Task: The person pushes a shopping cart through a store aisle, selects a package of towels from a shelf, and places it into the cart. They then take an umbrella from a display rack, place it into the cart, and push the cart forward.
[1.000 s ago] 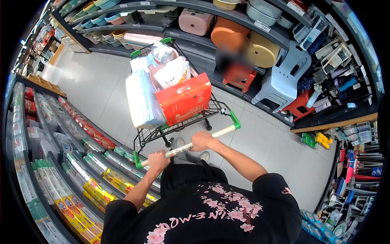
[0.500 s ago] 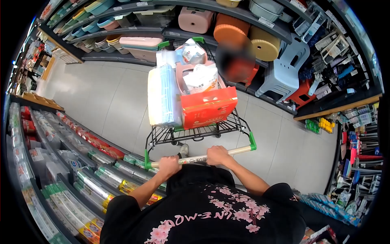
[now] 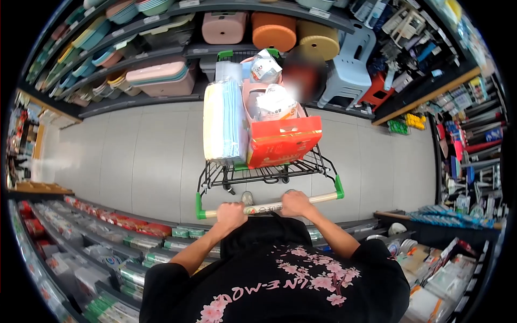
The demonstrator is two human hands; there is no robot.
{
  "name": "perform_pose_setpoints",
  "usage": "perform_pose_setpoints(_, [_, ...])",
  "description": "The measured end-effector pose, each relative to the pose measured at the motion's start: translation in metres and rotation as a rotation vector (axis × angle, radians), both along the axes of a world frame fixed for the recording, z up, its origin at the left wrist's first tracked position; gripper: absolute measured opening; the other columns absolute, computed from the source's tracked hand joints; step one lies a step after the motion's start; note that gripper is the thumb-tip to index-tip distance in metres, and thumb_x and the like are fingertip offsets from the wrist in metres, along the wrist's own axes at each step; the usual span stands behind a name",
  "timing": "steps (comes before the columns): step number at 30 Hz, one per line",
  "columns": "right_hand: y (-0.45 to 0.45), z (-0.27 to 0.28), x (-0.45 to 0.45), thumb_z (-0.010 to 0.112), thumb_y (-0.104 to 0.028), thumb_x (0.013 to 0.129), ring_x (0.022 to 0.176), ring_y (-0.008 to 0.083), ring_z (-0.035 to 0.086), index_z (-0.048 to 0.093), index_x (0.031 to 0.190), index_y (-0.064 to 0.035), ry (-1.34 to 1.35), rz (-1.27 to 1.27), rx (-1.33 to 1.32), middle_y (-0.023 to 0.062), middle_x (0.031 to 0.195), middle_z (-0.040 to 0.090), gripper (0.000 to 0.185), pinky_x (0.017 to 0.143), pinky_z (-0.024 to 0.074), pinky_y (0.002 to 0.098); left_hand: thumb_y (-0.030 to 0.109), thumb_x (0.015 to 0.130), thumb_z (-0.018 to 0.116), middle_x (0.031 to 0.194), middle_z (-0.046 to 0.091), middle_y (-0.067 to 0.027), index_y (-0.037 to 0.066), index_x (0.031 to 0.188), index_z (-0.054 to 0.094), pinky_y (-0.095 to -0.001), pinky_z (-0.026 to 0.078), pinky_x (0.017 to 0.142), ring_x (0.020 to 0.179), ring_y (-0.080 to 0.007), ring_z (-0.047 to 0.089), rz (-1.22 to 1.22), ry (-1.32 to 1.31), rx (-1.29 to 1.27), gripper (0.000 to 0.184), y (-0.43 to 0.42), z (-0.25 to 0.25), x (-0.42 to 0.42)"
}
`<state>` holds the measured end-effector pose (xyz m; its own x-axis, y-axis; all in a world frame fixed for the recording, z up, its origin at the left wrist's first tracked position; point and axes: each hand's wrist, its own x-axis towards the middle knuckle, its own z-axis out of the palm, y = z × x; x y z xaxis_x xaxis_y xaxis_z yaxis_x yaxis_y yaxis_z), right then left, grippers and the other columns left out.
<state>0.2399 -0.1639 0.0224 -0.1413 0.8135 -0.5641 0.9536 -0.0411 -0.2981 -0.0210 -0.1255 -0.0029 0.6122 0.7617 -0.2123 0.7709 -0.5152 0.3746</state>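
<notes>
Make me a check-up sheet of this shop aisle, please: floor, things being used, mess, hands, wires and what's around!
Surface: grey tiled floor under a wire cart.
Things in use: the cart carries a red package, a blue-and-yellow pack, a white bag and a pink basket.
Clutter: small yellow things and green things off to the right; too small to name.
Hands: left hand and right hand both grip the cart's handle.
Cables: nothing seen.
Surroundings: shelves with tubs, and a blue stool beyond the cart.
</notes>
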Motion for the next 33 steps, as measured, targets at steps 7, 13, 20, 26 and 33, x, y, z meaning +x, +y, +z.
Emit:
perform_pose_setpoints(7, [-0.022, -0.006, -0.016, 0.062, -0.023, 0.07, 0.086, 0.0427, 0.069, 0.072, 0.083, 0.0025, -0.007, -0.113, 0.032, 0.0278, 0.085, 0.069, 0.03, 0.081, 0.055, 0.048, 0.02, 0.069, 0.064, 0.069, 0.068, -0.0179, 0.006, 0.072, 0.068, -0.0435, 0.055, 0.062, 0.062, -0.0342, 0.069, -0.114, -0.03, 0.008, 0.016, 0.014, -0.003, -0.01])
perform_pose_setpoints(13, [-0.014, 0.002, -0.049, 0.06, -0.021, 0.069, 0.083, 0.0428, 0.069, 0.072, 0.079, 0.0019, -0.03, -0.258, 0.034, 0.0269, 0.082, 0.069, 0.028, 0.079, 0.0558, 0.0483, 0.021, 0.068, 0.064, 0.069, 0.068, -0.0182, 0.006, 0.073, 0.069, -0.0435, 0.055, 0.062, 0.063, -0.0341, 0.069, -0.266, -0.012, -0.014, 0.017, 0.053, 0.003, -0.028])
perform_pose_setpoints(20, [0.006, 0.005, -0.086, 0.061, -0.025, 0.071, 0.083, 0.0437, 0.068, 0.073, 0.081, 0.0013, -0.015, -0.397, -0.024, 0.0275, 0.083, 0.069, 0.03, 0.079, 0.0557, 0.048, 0.021, 0.071, 0.062, 0.073, 0.07, -0.017, 0.006, 0.076, 0.07, -0.0437, 0.056, 0.066, 0.066, -0.034, 0.069, -0.405, 0.007, -0.029, 0.018, 0.106, 0.003, -0.046])
perform_pose_setpoints(26, [0.035, 0.006, -0.106, 0.063, -0.027, 0.072, 0.086, 0.0445, 0.068, 0.073, 0.086, 0.0005, -0.032, -0.551, -0.026, 0.0286, 0.085, 0.068, 0.033, 0.083, 0.0548, 0.0481, 0.023, 0.07, 0.065, 0.069, 0.068, -0.0169, 0.007, 0.071, 0.07, -0.0438, 0.055, 0.061, 0.063, -0.0342, 0.068, -0.532, -0.008, 0.001, 0.017, 0.167, 0.001, -0.041])
perform_pose_setpoints(33, [0.055, -0.005, -0.104, 0.06, -0.026, 0.071, 0.087, 0.0428, 0.068, 0.074, 0.083, -0.002, -0.084, -0.732, -0.038, 0.0267, 0.085, 0.069, 0.03, 0.083, 0.0546, 0.0472, 0.021, 0.07, 0.064, 0.071, 0.069, -0.0181, 0.005, 0.073, 0.072, -0.0435, 0.056, 0.065, 0.067, -0.0349, 0.069, -0.718, 0.016, -0.02, 0.018, 0.222, 0.005, -0.007])
